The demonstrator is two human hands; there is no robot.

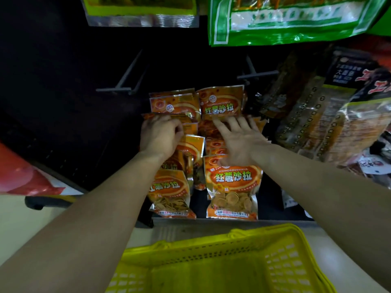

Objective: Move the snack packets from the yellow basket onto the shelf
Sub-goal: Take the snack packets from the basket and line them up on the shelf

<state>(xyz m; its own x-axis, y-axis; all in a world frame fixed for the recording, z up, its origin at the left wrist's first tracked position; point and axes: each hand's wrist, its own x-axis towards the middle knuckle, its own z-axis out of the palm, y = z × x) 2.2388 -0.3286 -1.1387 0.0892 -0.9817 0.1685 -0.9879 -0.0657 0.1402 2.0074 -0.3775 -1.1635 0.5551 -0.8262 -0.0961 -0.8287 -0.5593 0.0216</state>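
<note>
Placing step: my left hand (160, 137) grasps an orange snack packet (169, 117) on the shelf (232, 224), right hand (239, 140) flat and released on the stack; yellow basket (222, 263) looks empty, next straighten rows.

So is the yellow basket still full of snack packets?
No, the part of the yellow basket that shows looks bare; the orange packets lie on the shelf.

A large green bag (292, 20) is hanging at the top. Left of the green bag, a yellow-green pouch (140, 9) is hanging. Below the green bag to the right, dark brown packets (313, 115) are leaning. Far below-left, a red package (23, 174) is lying.
</note>
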